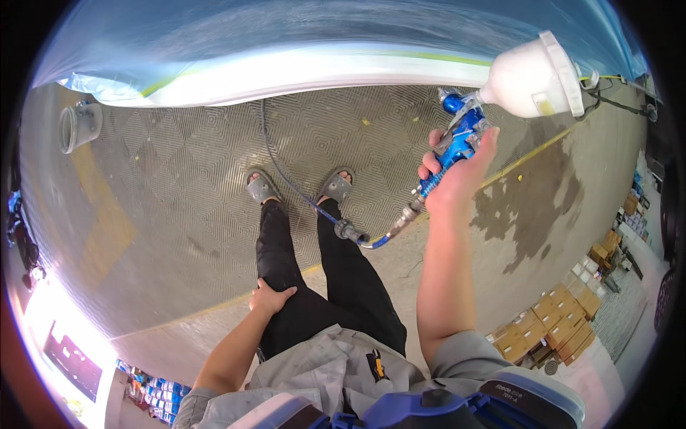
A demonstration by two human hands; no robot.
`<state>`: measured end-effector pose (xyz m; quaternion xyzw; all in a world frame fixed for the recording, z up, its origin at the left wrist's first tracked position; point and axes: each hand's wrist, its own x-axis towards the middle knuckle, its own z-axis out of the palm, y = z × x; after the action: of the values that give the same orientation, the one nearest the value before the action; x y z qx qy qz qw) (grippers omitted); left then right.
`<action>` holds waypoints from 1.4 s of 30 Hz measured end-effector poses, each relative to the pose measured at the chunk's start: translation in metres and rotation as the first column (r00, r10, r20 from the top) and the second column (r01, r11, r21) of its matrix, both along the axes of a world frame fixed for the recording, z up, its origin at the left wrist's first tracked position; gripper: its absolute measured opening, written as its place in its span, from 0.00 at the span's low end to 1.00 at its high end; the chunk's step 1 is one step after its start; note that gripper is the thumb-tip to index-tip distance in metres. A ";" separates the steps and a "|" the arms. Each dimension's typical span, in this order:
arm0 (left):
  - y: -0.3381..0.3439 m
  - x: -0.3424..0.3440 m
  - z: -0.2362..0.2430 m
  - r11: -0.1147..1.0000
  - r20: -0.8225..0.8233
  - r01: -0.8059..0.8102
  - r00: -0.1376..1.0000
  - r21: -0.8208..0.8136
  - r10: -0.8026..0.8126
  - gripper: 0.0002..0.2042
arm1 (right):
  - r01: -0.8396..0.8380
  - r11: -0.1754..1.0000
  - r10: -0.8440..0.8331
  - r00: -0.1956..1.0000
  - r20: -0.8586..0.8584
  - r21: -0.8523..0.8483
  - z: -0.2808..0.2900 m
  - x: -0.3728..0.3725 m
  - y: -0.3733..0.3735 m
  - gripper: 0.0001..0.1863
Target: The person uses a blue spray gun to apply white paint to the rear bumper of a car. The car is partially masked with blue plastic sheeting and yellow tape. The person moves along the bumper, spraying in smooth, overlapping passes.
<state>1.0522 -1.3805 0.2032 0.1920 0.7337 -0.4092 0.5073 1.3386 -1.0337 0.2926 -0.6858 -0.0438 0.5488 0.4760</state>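
My right hand [457,175] is wrapped round a blue spray gun [464,134], raised at the right. A white paint cup [527,77] is fixed to the gun and tilts to the right. From the handle's lower end an air hose [293,187] loops down past an inline fitting [350,230], then runs up between my feet. My left hand [270,297] lies on my left thigh, thumb spread and holding nothing. Beyond the gun stretches a long white panel [307,71], edged with green masking tape [436,58] and blue masking film [300,25]. The gun's nozzle points toward it.
A clear bucket [78,127] stands on the floor at the far left. Patterned matting [193,186] lies under my sandals. At right, a dark wet patch [536,200] marks the concrete beside a yellow line. Cardboard boxes [550,322] are stacked at the lower right.
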 end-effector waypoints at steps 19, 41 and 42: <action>0.004 0.002 -0.005 0.998 -0.010 0.039 0.999 -0.041 -0.040 0.65 | -0.302 0.939 0.334 0.916 -0.223 0.163 -0.044 0.000 -0.036 0.44; 0.024 0.008 -0.003 0.997 -0.005 0.050 0.999 -0.057 -0.050 0.65 | -0.002 0.989 0.007 0.999 -0.035 0.149 -0.066 0.083 -0.028 0.43; 0.027 0.009 -0.003 0.997 -0.004 0.043 0.999 -0.057 -0.043 0.65 | -0.016 0.985 0.032 0.996 -0.088 0.171 -0.071 0.080 -0.033 0.43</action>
<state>1.0612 -1.3536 0.2004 0.1922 0.7187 -0.4411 0.5019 1.4186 -1.0671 0.2214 -0.6164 -0.0772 0.5793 0.5278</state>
